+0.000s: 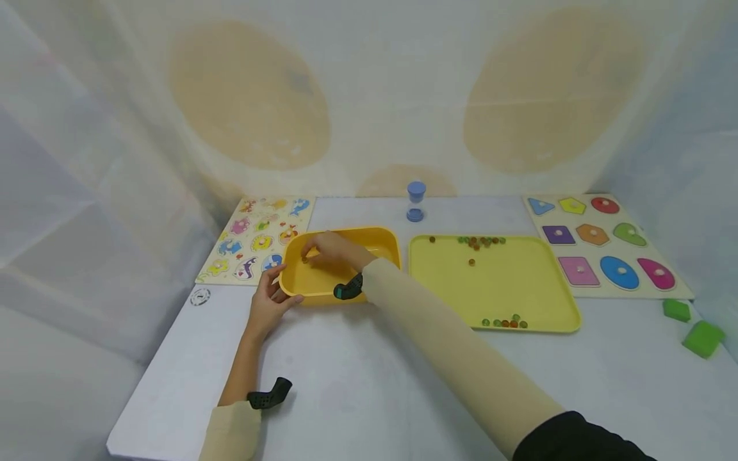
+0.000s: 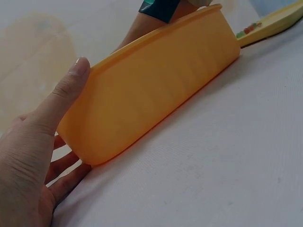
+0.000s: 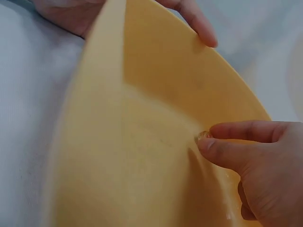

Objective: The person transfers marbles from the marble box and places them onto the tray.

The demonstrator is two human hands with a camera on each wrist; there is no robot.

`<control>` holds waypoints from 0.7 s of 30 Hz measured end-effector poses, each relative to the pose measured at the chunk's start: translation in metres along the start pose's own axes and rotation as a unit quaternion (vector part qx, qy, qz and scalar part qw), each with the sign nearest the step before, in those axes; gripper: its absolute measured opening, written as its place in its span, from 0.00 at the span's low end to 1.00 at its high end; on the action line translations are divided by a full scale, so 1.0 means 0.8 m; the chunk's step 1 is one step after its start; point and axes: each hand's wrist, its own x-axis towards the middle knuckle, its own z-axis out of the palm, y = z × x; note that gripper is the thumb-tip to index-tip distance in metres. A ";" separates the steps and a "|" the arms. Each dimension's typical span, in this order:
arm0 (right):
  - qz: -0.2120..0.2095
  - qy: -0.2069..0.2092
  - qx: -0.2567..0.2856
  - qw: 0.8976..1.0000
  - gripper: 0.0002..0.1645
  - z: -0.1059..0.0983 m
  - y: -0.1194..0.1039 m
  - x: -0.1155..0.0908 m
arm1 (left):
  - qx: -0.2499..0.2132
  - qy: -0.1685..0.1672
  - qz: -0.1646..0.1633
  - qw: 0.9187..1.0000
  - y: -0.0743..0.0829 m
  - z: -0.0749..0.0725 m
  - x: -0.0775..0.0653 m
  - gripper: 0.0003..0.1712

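Observation:
An orange-yellow plastic bin (image 1: 311, 280) stands on the white table at centre left. My left hand (image 1: 270, 301) grips its near left corner, the thumb (image 2: 71, 85) against the wall by the rim and the other fingers round the side. Inside the bin, my right hand (image 1: 333, 248) pinches a small amber glass marble (image 3: 204, 135) between thumb and index finger, just off the left end. Part of the bin's floor is hidden behind that hand and forearm. Right of the bin lies a flat yellow tray (image 1: 507, 282) holding several green and brown marbles.
A blue sand timer (image 1: 416, 202) stands at the back. An animal puzzle board (image 1: 230, 262) lies behind the bin's left side, and a shape puzzle board (image 1: 588, 250) right of the tray. Green blocks (image 1: 703, 339) sit at the right edge; a round black-and-white mark (image 1: 200, 296) is at left.

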 end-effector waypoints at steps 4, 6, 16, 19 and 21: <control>-0.009 -0.005 -0.016 1.000 0.09 0.003 -0.001 0.002 | 0.005 -0.002 0.001 1.000 0.002 0.000 0.000 0.41; -0.017 -0.010 -0.025 0.999 0.08 0.002 -0.003 0.002 | 0.006 -0.003 0.003 1.000 0.002 -0.001 0.000 0.41; -0.117 0.074 0.000 0.990 0.13 -0.065 -0.003 -0.068 | -0.009 -0.003 0.012 1.000 -0.001 -0.002 0.000 0.42; -0.114 0.106 0.016 0.988 0.12 -0.088 0.018 -0.125 | -0.013 -0.004 0.009 1.000 -0.002 -0.002 0.000 0.42; -0.097 0.121 0.023 0.988 0.12 -0.098 0.037 -0.169 | -0.011 -0.003 0.009 1.000 -0.002 -0.002 -0.001 0.42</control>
